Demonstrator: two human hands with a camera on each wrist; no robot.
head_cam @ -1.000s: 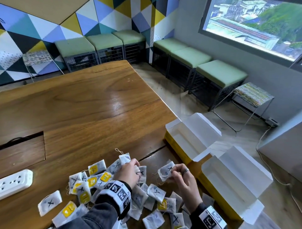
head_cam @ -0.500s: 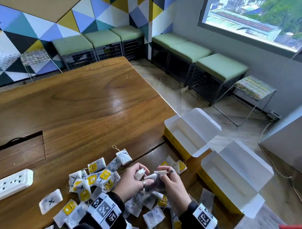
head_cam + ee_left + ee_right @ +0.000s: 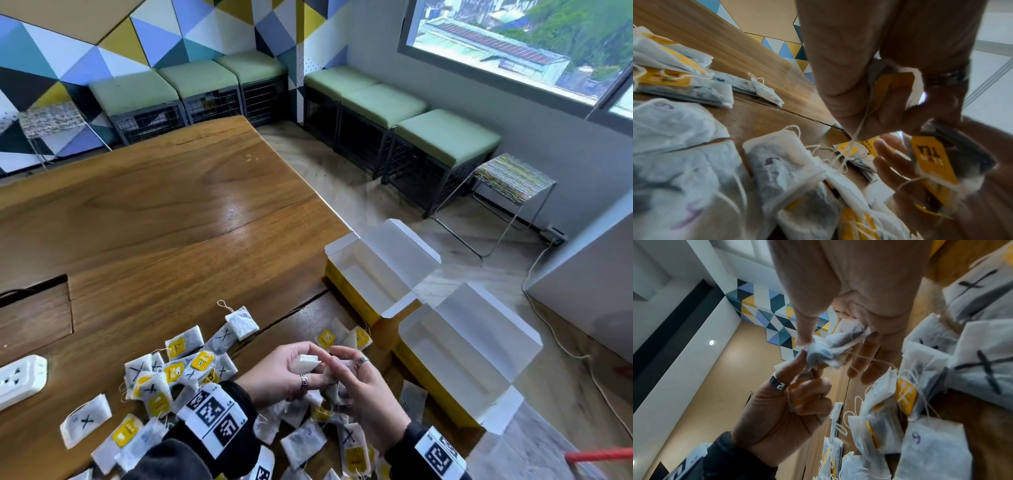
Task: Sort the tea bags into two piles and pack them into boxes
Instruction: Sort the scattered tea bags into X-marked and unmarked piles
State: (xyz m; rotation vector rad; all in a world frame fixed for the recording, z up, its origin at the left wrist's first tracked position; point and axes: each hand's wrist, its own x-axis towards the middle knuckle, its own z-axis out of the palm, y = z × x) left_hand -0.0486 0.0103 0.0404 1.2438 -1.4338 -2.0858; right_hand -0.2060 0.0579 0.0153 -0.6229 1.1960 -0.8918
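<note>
- "TEA" stands in dark letters, seen upside down, on a yellow tag (image 3: 933, 162).
- Black "X" marks stand on several tea bags (image 3: 87, 419).
- A purple handwritten "S" stands on another tea bag (image 3: 770, 161).

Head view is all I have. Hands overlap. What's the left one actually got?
Observer: Right wrist view: the left hand curls its fingers round a yellow-tagged tea bag.
Operator: Right hand?
Observer: Same view: the right hand pinches a crumpled tea bag; the left forefinger touches it too.
Operator: Any mark on the non-X bags?
Observer: Left wrist view: one table bag bears a purple squiggle.
</note>
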